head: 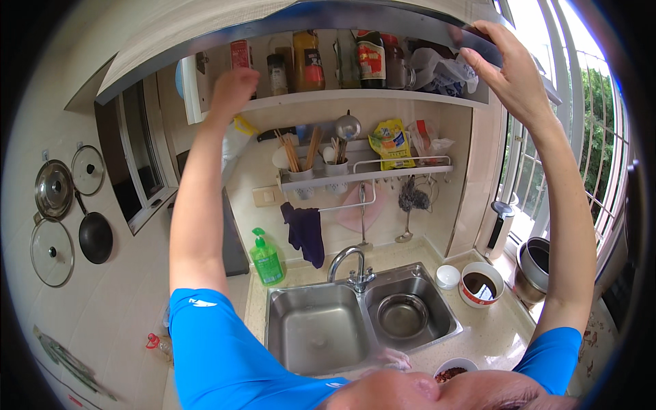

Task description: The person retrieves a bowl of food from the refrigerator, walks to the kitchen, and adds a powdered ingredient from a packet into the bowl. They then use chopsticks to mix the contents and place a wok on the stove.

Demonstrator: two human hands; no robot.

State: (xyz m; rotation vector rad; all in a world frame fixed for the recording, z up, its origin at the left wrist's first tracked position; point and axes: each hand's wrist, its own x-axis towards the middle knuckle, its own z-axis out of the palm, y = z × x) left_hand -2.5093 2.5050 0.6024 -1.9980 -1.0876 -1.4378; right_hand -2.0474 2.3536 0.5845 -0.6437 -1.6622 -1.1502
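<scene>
My left hand (236,88), blurred and with its fingers curled, is raised to the left end of an open wall cabinet's shelf (359,97). It overlaps a red-labelled package (241,54); whether it grips this is unclear. At the upper right, my right hand (507,72) has its thumb and fingers around the edge of the lifted cabinet door (359,16). On the shelf stand a dark-capped seasoning jar (277,74), a bottle of amber liquid (308,64), a dark sauce bottle (371,61) and a red-lidded jar (393,64). A white plastic bag (435,69) lies near my right hand.
Below are a double-bowl steel sink (318,323) with a faucet (353,261), a metal bowl (403,315) in its right bowl, and a rack (328,177) holding chopsticks. A green pump bottle (267,261) and a bowl of dark liquid (479,284) stand on the counter.
</scene>
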